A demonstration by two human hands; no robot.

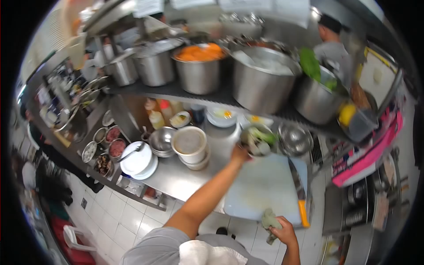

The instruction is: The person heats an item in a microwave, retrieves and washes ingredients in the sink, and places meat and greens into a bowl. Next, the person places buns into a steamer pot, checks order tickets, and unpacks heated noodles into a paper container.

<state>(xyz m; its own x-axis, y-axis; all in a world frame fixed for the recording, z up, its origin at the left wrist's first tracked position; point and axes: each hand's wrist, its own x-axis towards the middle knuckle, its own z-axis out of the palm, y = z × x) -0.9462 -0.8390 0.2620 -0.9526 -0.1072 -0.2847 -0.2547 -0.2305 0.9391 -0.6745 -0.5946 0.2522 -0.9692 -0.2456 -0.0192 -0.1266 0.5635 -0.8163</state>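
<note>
The left hand (241,155) gripped the side of a metal bowl (258,140) of green and pale vegetables at the cutting board's (260,187) far edge; the right hand's (284,231) fingers were closed around a greenish cloth (269,219). On the shelf (223,100), one pot (198,74) held orange pieces.

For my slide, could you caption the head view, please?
Left hand at a bowl of vegetables, right hand holding a cloth near a knife.
</note>
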